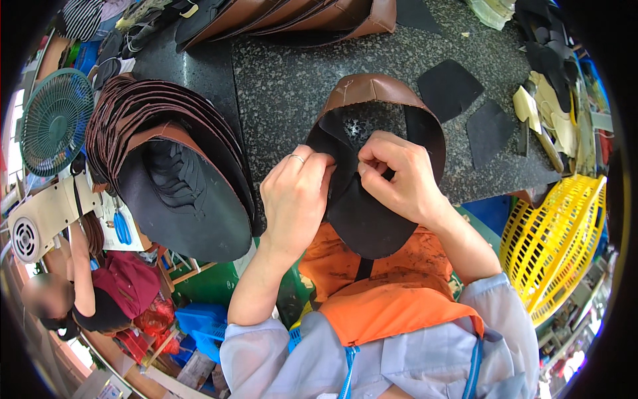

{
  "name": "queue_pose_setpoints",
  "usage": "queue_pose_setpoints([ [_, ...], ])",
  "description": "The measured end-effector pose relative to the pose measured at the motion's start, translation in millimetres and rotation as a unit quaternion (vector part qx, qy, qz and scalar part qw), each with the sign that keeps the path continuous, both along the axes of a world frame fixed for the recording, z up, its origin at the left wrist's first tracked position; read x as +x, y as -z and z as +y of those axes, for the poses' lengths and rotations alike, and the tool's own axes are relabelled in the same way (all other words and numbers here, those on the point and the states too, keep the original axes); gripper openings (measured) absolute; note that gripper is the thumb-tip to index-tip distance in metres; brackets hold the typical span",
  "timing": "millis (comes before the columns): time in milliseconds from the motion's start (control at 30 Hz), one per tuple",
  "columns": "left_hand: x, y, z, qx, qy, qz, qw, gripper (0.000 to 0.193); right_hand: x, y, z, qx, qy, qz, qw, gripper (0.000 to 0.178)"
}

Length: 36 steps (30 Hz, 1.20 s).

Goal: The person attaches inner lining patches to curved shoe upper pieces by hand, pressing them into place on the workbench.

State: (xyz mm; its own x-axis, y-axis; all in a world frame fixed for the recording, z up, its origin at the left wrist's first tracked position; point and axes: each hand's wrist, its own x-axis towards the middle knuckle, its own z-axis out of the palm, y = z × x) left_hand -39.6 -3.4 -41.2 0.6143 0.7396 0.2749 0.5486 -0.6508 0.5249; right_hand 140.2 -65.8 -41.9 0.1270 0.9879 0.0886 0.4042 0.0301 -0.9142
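A brown leather shoe upper with black lining [373, 226] lies at the near edge of the stone table, its black tongue-shaped part hanging over toward my orange apron. My left hand [297, 193] is closed in a pinch on the left side of this upper, a ring on one finger. Inside the opening, my right hand [402, 176] pinches at the black lining, thumb and forefinger pressed together. Whether a small piece sits between those fingertips cannot be made out. To the left stands a nested stack of similar brown and black uppers [183, 199].
Loose black pieces [450, 88] lie right of the upper. More brown uppers [292, 23] are piled at the far edge. A yellow plastic basket [555, 249] stands at the right, a green fan [56, 120] at the left. Another person [109, 292] sits at a machine, lower left.
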Motion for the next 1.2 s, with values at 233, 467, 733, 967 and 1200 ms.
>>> queue_pose_setpoints([
  [233,8.0,-7.0,-1.6,0.112,0.038,0.146,0.982,0.014,0.6,1.3,-0.4,0.008,-0.001,-0.006,1.0,0.005],
  [467,-13.0,-26.7,0.8,0.074,-0.105,0.027,0.991,0.011,0.1,8.0,-1.5,0.041,0.007,-0.026,0.999,0.004],
  [733,-7.7,-31.6,-16.4,-0.091,-0.089,-0.079,0.989,0.009,-0.4,6.4,-3.4,0.042,0.006,-0.028,0.999,0.005],
  [967,-0.1,-7.5,-4.6,0.062,0.017,0.044,0.997,0.016,-1.1,6.3,-2.4,0.042,0.007,-0.017,0.999,0.006],
  [1200,15.5,-10.8,-1.4,0.174,0.068,0.197,0.962,0.013,0.8,9.1,-1.0,0.047,0.003,-0.024,0.999,0.006],
])
